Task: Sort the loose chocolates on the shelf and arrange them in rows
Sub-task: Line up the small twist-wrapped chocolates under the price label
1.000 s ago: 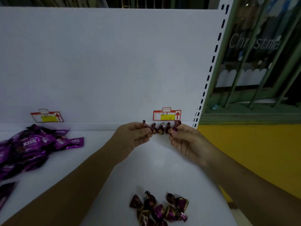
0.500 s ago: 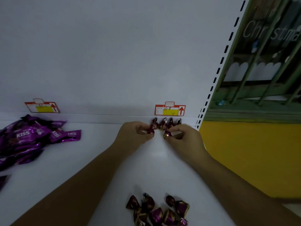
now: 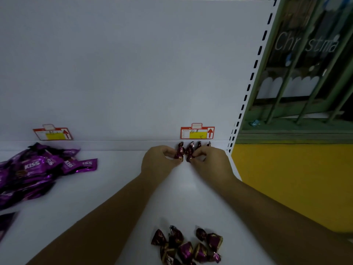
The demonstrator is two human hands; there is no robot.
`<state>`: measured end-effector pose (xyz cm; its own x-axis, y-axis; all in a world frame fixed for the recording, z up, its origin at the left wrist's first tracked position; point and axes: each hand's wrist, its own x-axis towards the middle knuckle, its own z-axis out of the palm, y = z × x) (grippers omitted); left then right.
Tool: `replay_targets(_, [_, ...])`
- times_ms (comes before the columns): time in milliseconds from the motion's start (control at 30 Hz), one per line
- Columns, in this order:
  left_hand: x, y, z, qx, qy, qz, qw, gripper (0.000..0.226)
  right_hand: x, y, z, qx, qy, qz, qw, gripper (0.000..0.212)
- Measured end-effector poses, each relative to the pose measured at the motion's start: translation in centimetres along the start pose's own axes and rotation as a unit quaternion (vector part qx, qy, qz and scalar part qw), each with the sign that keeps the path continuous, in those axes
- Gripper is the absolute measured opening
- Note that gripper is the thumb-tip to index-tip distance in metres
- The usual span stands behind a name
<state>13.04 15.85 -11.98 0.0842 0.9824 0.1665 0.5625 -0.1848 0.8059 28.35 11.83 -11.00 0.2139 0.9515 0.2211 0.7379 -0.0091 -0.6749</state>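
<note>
A short row of dark purple foil-wrapped chocolates (image 3: 199, 144) stands along the back edge of the white shelf (image 3: 118, 178), under a red and yellow price tag. My left hand (image 3: 159, 159) pinches one chocolate (image 3: 179, 153) just in front of that row. My right hand (image 3: 210, 159) pinches another chocolate (image 3: 189, 156) beside it; the two pieces almost touch. A loose heap of several similar chocolates (image 3: 188, 245) lies near the shelf's front edge, between my forearms.
A pile of purple KISS packets (image 3: 36, 169) covers the left of the shelf, with more at the left edge (image 3: 5, 222). A price tag (image 3: 197, 131) and a second one (image 3: 52, 133) hang on the back panel. The shelf ends at a slotted upright (image 3: 246, 88) on the right.
Both hands have come down from the row at the back wall and now hold two chocolates low on the shelf, close together in front of that row. The camera view has shifted slightly.
</note>
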Motion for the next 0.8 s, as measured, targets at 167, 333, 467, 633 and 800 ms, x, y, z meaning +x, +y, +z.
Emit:
replay_targets(167, [-0.3, 0.5, 0.1, 0.025, 0.019, 0.0, 1.0, 0.02, -0.2, 0.2, 0.1, -0.007, 0.012, -0.015, 1.0, 0.014])
replay_targets(333, [-0.2, 0.3, 0.3, 0.05, 0.019, -0.007, 0.999, 0.022, 0.0, 0.5, 0.4, -0.005, 0.018, -0.007, 1.0, 0.018])
replay_targets(467, [0.1, 0.5, 0.3, 0.037, 0.01, -0.003, 0.999, 0.025, 0.5, 0.5, 0.5, -0.012, 0.016, -0.023, 1.0, 0.017])
replay_targets(633, [0.1, 0.7, -0.6, -0.042, 0.014, -0.019, 0.999, 0.034, 0.3, -0.4, -0.4, 0.065, 0.033, -0.004, 0.997, 0.012])
replay_targets(800, [-5.2, 3.7, -5.2, -0.008, -0.215, 0.086, 0.973, 0.018, -4.0, -1.1, -6.1, 0.086, -0.342, -0.025, 0.935, 0.021])
